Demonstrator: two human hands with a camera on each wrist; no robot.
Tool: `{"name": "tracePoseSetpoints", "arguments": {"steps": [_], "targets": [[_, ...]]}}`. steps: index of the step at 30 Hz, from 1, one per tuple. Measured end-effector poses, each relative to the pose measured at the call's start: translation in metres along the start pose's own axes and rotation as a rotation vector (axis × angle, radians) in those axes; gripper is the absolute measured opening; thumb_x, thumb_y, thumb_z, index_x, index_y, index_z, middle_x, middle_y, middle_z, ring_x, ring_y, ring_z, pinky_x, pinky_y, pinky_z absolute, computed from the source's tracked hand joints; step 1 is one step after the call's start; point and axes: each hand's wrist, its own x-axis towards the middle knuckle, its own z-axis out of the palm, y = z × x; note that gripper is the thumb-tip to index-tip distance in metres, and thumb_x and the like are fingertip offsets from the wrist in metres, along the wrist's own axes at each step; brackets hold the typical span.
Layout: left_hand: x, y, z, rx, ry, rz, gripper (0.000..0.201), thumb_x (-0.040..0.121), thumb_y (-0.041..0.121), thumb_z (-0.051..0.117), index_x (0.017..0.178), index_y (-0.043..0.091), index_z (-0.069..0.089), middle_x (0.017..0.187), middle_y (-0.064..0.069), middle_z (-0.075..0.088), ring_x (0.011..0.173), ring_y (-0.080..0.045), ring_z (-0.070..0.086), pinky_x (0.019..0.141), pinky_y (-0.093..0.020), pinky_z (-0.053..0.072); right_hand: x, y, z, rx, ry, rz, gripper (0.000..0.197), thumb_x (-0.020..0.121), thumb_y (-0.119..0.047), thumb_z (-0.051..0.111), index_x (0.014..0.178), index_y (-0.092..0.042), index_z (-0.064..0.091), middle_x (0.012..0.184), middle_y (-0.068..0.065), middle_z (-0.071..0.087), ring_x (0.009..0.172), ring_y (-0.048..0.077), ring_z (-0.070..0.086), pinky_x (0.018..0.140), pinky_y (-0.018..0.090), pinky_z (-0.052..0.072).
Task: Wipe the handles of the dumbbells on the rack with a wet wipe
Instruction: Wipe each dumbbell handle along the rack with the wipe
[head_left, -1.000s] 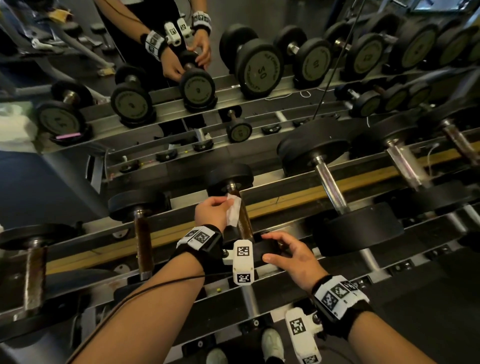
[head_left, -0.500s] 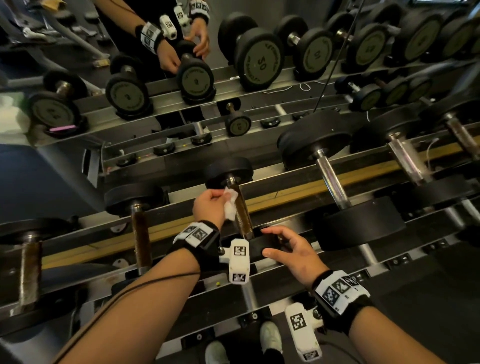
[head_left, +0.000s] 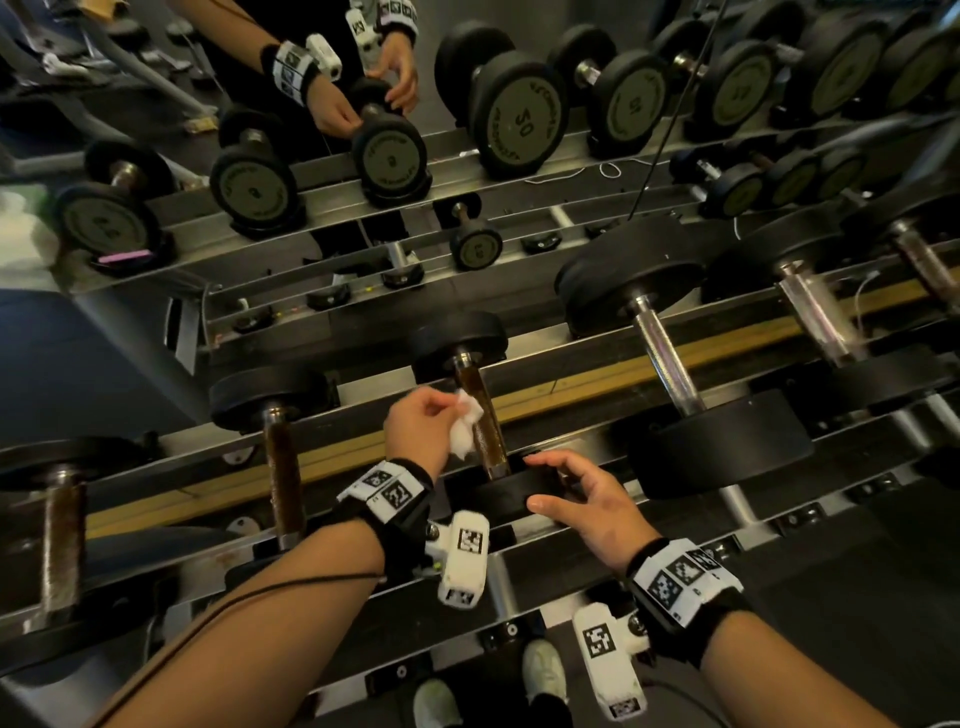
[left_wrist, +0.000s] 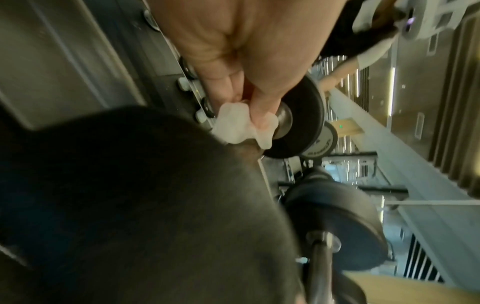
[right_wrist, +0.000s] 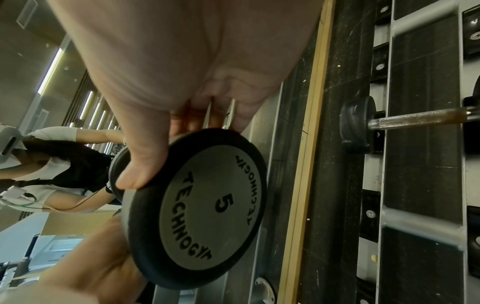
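A small dumbbell with a brown, worn handle (head_left: 485, 426) lies across the rack rails (head_left: 571, 387) in front of me. My left hand (head_left: 452, 410) pinches a crumpled white wet wipe (head_left: 465, 428) against the left side of that handle. In the left wrist view the wipe (left_wrist: 239, 125) sits bunched between thumb and fingers (left_wrist: 259, 107), beside the handle's metal collar (left_wrist: 284, 121). My right hand (head_left: 540, 480) grips the rim of the near head (head_left: 498, 499). The right wrist view shows that head (right_wrist: 207, 205) marked 5, with my thumb (right_wrist: 132, 174) on its edge.
Another rusty-handled dumbbell (head_left: 280, 457) lies to the left, and a bigger chrome-handled one (head_left: 665, 358) to the right. A mirror behind the rack reflects my hands and the dumbbell faces (head_left: 519, 114). My shoes (head_left: 543, 670) stand under the rack's front rail.
My left hand has slid the wipe a little along the handle toward the near head, and the wipe is more bunched. The right hand still holds the near head.
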Motion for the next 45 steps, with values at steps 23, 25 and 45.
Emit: {"name": "tracePoseSetpoints", "arguments": {"steps": [23,25,45], "targets": [[0.011,0.026,0.002,0.074,0.041,0.055,0.009,0.087,0.023,0.075,0.093,0.017,0.077,0.097,0.001,0.074,0.099,-0.017,0.067,0.093,-0.036,0.053,0.002,0.004,0.000,-0.056,-0.006,-0.031,0.044,0.079,-0.019,0.080,0.115,-0.040,0.066,0.116,-0.012,0.066,0.109,0.006,0.064,0.090,0.027,0.054],[0.011,0.026,0.001,0.140,0.003,0.097,0.008,0.089,0.019,0.073,0.095,0.017,0.077,0.103,0.001,0.073,0.104,-0.017,0.065,0.097,-0.034,0.051,0.002,0.004,-0.001,-0.055,-0.010,-0.035,0.044,0.079,-0.020,0.080,0.115,-0.039,0.066,0.118,-0.010,0.066,0.111,0.007,0.063,0.091,0.026,0.054],[0.015,0.009,-0.031,0.149,-0.113,-0.001,0.011,0.088,0.021,0.073,0.080,0.027,0.070,0.096,0.001,0.074,0.097,-0.019,0.068,0.096,-0.049,0.053,0.002,0.000,0.000,-0.016,-0.017,-0.017,0.043,0.078,-0.016,0.080,0.113,-0.036,0.067,0.114,-0.009,0.066,0.108,0.014,0.065,0.086,0.028,0.055]]}}
